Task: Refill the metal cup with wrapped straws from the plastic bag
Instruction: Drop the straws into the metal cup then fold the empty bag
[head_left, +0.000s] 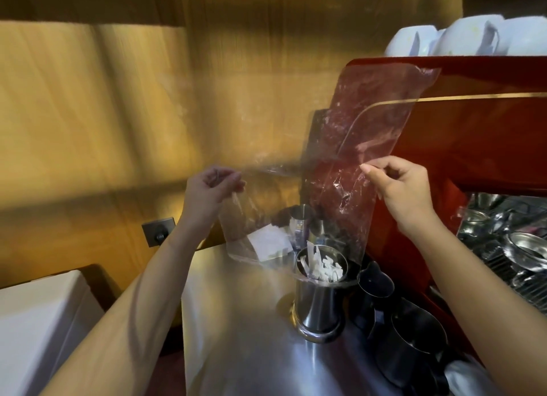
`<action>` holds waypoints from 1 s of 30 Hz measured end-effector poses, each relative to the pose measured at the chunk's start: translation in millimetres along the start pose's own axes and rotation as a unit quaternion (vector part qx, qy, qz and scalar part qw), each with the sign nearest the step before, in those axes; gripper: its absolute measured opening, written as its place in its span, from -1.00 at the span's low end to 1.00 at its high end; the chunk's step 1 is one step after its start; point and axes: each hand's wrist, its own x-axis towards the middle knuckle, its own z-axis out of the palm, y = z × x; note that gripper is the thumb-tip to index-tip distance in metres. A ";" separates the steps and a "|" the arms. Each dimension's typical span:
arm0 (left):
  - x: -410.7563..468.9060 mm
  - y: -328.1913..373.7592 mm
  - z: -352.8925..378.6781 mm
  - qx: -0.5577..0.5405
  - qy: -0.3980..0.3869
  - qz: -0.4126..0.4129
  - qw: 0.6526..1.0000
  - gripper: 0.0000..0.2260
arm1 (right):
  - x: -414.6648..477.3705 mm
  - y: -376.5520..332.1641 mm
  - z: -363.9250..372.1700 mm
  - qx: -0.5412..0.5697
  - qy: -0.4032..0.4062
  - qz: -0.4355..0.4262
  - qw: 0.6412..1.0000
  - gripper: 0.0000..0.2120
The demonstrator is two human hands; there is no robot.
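A clear plastic bag (349, 158) hangs in the air above the counter, and I see no straws inside it. My left hand (208, 193) pinches its left edge. My right hand (405, 185) pinches its right edge, higher up. Below the bag stands a tall metal cup (319, 307) on the steel counter, with white wrapped straws (324, 267) sticking up inside it. The bag's lower edge hangs just over the cup's rim.
Dark metal pitchers (411, 345) stand right of the cup. A red espresso machine (479, 135) fills the right side, with white cups (473, 36) on top. More metal cups (302, 218) and white paper (268, 243) sit behind. A white box (35, 330) lies at lower left.
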 end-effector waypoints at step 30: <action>-23.6 26.9 13.4 -0.018 0.005 -0.024 1.000 -0.95 | -26.7 -21.5 -1.2 -0.034 0.098 -0.001 0.995 -0.76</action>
